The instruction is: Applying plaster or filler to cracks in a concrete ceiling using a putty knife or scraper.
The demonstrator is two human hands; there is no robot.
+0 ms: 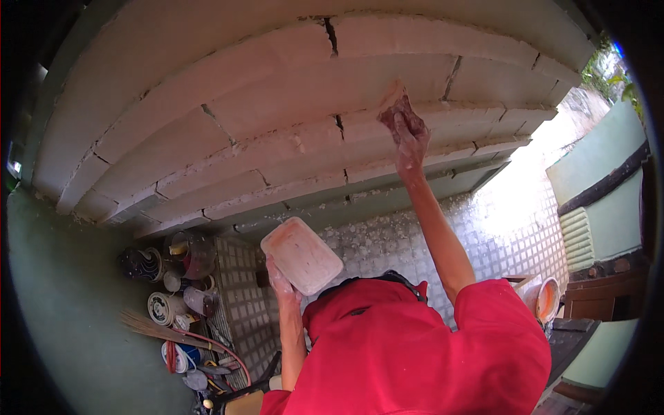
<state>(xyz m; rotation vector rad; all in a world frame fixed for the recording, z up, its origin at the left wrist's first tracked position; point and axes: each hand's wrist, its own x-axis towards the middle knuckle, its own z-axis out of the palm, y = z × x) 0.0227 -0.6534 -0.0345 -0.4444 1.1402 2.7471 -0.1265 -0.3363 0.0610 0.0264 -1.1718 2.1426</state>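
My left hand (280,282) grips the edge of a shallow rectangular plastic tub (302,256), whitish with a pinkish smear inside. The tub is tilted with its inside in view, just beyond my red shirt. My right arm reaches up to the block wall (277,97), and my right hand (407,135) is closed at a joint between two courses. Pale dust or paste coats its fingers. Something small and dark reddish, with a pale tip, shows at the fingertips against the wall; its kind cannot be made out. Dark open gaps (339,126) run between several blocks.
At the left, along a green wall (76,297), stand several buckets and tins (166,309), a straw broom (159,330) and a red hose (235,360). A bucket with orange inside (548,301) stands at the right. White specks dot the tiled floor (373,245).
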